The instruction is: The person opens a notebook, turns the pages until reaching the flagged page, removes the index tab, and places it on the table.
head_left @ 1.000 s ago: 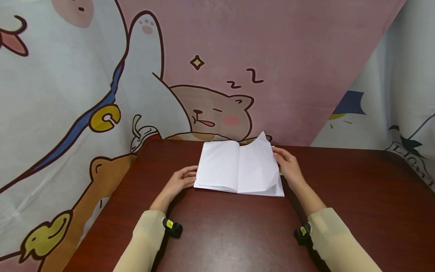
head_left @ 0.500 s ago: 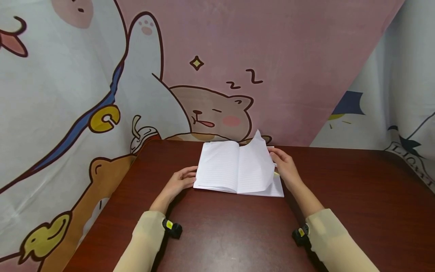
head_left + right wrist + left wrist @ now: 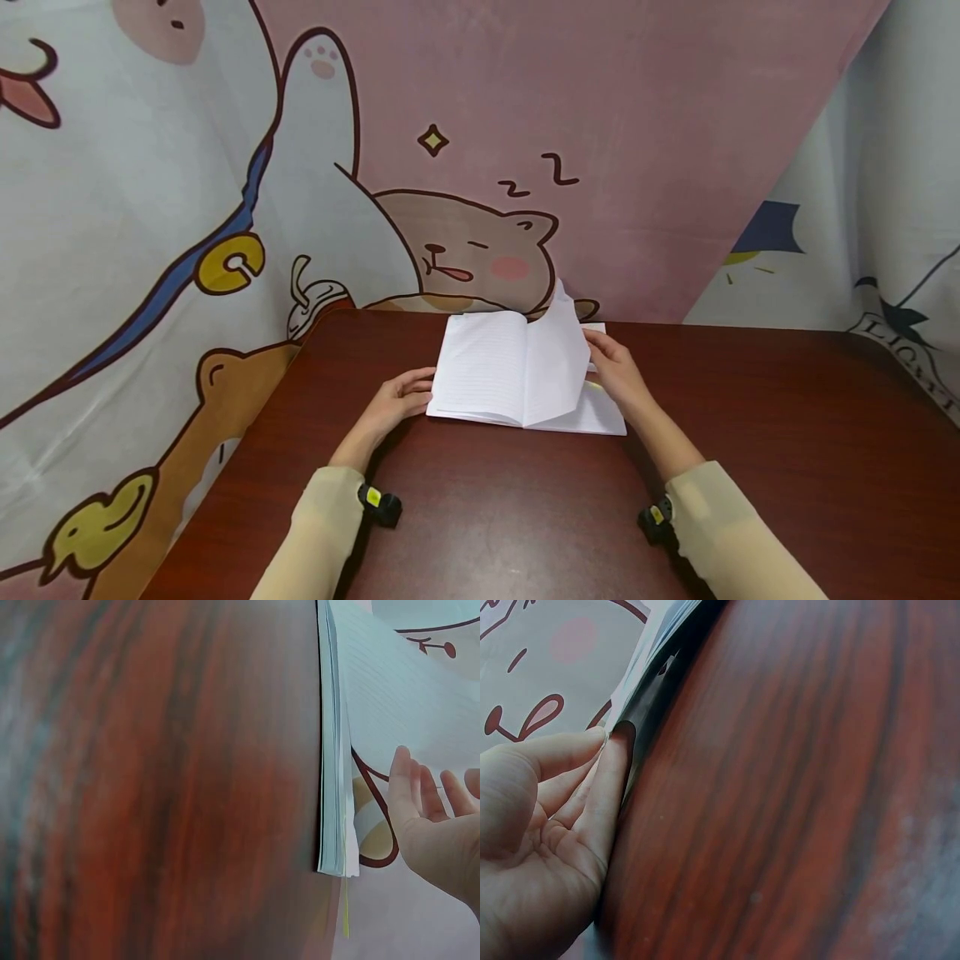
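Note:
An open notebook (image 3: 480,367) with lined white pages lies near the table's far edge. My left hand (image 3: 390,404) holds its left edge; in the left wrist view, thumb and fingertips (image 3: 592,742) pinch that edge. A right-side page (image 3: 558,367) stands partly lifted, its top corner pointing up and its free edge bent leftward. At that free edge is my right hand (image 3: 618,371), its fingers touching the page. The right wrist view shows the fingers (image 3: 405,776) fairly straight against the lifted page. A thin yellow strip (image 3: 346,907) sticks out from the notebook's pages.
The dark reddish-brown table (image 3: 480,517) spreads on both sides and in front. Behind it hangs a cloth (image 3: 637,167) with cartoon animals. A small black camera is strapped at each wrist, beside pale yellow sleeves (image 3: 315,525).
My right hand has moved left, pushing the lifted page leftward, so more of the pages beneath shows at the right. The left hand stays on the left edge.

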The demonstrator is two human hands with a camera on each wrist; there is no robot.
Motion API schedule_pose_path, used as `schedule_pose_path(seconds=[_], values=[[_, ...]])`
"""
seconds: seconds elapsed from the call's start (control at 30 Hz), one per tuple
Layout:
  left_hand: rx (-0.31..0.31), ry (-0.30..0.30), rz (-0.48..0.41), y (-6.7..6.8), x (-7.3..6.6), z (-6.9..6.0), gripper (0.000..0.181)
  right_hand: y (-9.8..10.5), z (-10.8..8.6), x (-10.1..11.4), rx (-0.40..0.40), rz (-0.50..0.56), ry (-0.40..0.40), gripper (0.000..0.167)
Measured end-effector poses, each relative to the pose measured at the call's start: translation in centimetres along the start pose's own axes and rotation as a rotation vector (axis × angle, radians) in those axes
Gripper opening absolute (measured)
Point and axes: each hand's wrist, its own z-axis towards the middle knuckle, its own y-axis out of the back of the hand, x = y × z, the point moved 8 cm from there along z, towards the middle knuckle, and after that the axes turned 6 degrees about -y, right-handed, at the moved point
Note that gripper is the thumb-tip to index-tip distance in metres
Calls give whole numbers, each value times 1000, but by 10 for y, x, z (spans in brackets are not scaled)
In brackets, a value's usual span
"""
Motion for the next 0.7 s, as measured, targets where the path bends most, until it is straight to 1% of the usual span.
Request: schedule_pose_path(seconds=[0.1, 0.27, 0.5, 0.7], values=[[-1, -1, -2, 0, -1, 0, 50, -5, 1, 1, 19, -13, 13, 44], [1, -4, -9, -1, -2, -1, 49, -10, 2, -1, 41, -27, 12, 45], [4, -60, -26, -2, -5, -1, 47, -16, 2, -1, 72, -48, 29, 45], [3, -18, -12, -1, -2, 0, 49, -21, 3, -2, 99, -60, 28, 46]])
